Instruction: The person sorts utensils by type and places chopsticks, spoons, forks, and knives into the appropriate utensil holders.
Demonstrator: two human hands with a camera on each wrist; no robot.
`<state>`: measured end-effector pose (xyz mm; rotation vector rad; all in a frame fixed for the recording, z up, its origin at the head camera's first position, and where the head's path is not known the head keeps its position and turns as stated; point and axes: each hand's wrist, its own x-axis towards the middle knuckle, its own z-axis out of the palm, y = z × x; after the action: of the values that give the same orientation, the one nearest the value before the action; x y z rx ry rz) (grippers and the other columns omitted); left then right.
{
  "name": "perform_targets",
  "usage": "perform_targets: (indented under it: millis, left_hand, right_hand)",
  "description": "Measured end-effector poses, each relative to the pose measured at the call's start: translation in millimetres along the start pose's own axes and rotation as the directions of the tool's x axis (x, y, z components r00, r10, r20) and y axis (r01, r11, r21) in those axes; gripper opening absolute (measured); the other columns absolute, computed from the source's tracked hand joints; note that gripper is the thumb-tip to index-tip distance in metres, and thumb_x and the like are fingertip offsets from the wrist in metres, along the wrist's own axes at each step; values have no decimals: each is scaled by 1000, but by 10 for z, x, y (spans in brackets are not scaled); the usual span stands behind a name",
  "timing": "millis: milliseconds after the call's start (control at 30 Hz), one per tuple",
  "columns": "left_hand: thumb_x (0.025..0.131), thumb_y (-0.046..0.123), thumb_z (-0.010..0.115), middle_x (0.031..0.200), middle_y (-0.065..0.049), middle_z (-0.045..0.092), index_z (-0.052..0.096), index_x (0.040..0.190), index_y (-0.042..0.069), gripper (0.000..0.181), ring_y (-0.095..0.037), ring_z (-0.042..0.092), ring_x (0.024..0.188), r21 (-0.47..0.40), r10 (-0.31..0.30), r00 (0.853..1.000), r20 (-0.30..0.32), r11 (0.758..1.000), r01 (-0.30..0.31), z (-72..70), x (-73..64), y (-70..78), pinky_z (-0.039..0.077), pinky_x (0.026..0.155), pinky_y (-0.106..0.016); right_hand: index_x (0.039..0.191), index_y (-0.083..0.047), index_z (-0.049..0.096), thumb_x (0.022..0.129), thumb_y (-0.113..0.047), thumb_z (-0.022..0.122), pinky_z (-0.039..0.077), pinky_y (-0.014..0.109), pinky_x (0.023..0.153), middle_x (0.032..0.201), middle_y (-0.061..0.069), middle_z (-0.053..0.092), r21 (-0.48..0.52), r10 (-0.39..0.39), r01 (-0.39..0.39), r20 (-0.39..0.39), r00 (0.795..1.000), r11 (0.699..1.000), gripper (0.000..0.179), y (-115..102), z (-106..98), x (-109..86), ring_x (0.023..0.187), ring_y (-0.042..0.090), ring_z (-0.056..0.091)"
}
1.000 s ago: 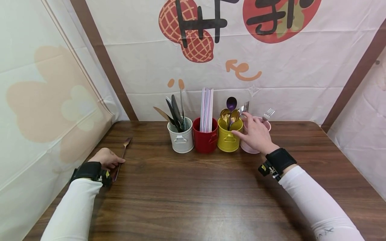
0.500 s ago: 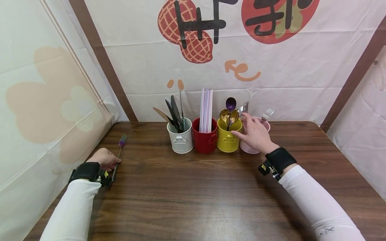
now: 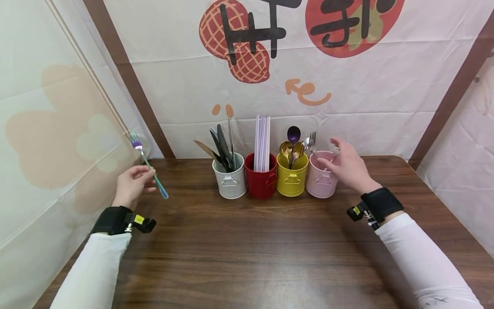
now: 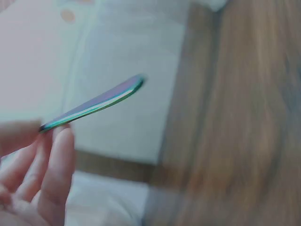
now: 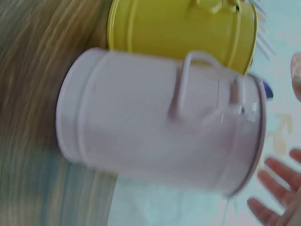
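My left hand (image 3: 133, 184) pinches an iridescent fork (image 3: 145, 161) by its handle, above the table's left side. The tines (image 3: 134, 140) tilt up and away to the left; the handle end (image 4: 113, 96) sticks out past the fingertips in the left wrist view. By the pink bucket (image 3: 322, 180) my right hand (image 3: 351, 167) hovers at the rim, fingers spread and holding nothing. A silver fork (image 3: 312, 139) leans out of that bucket to the left. My right hand hides part of the bucket's far side. In the right wrist view the fingers (image 5: 277, 193) lie beyond the rim.
Left of the pink bucket stand a yellow bucket (image 3: 291, 180) with spoons, a red bucket (image 3: 260, 182) with straws and a white bucket (image 3: 230, 182) with knives. They line the far side of the wooden table (image 3: 247, 249), before a printed cloth wall (image 3: 185, 86).
My left hand has lifted the fork off the table, tines upward. My right hand has shifted rightward from between the yellow and pink buckets to the pink bucket's right side.
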<state>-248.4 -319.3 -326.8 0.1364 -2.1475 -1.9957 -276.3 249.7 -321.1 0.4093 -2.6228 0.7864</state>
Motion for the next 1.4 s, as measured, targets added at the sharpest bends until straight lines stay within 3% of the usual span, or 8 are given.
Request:
perform_targets:
  millis: [133,233,367,600,867,1100,1267,1400]
  left_hand:
    - [91,-1,65,77,4,68,58,97,5,11,-8,62,62,-190,101,991,-88,975,-116,263,-51,195,53,51,-24]
    - [90,-2,65,79,1,68,59,95,6,12,-10,62,62,-240,166,978,-124,952,-192,470,-110,340,53,50,-24]
    - [89,-2,66,82,-3,68,60,94,6,11,-13,63,63,-283,233,966,-110,925,-255,750,-188,508,54,51,-24]
    - [91,1,66,85,-1,68,61,93,11,12,-13,63,66,-258,323,945,-59,909,-327,1200,-287,704,54,53,-25]
    - [90,-1,66,85,-2,69,61,92,12,14,-14,64,69,-252,331,943,45,917,-310,1656,-309,788,54,52,-25]
    - [92,7,67,90,-5,70,62,98,6,8,-17,67,75,-161,329,934,141,938,-307,2045,-243,899,54,55,-26]
    - [93,13,67,97,-14,70,64,107,-2,20,-25,68,81,-58,381,905,188,924,-378,2315,-117,981,56,62,-33]
    - [92,12,67,97,-16,70,66,106,-4,21,-21,69,79,-18,407,888,214,910,-413,2540,-32,1000,57,66,-37]
  right_hand:
    - [147,3,22,89,-46,67,33,63,97,142,30,36,1,115,-115,-2,993,993,88,91,-66,-66,129,46,34]
    - [149,2,18,88,-50,66,33,65,95,142,31,34,13,155,-155,-6,988,988,93,122,-63,-116,130,47,33]
    - [151,-2,14,86,-50,69,34,66,93,144,30,31,40,178,-177,-29,984,983,97,142,-23,-157,131,47,33]
    - [153,-5,-6,83,-51,72,33,69,92,148,35,22,80,236,-235,-7,972,969,115,154,121,-211,132,51,30]
    - [149,-12,-25,82,-43,77,30,59,103,147,36,27,272,276,-277,44,960,922,126,174,267,-244,130,48,35]
    - [150,-23,-23,78,-48,78,29,60,104,151,29,26,330,352,-344,38,935,879,126,153,293,-238,130,48,35]
    - [151,-23,-18,79,-49,77,31,60,102,149,27,29,327,343,-333,28,939,884,123,158,314,-235,128,46,38]
    - [152,-22,-16,79,-49,77,32,59,102,149,26,30,319,335,-325,25,942,891,121,153,323,-228,129,45,38]
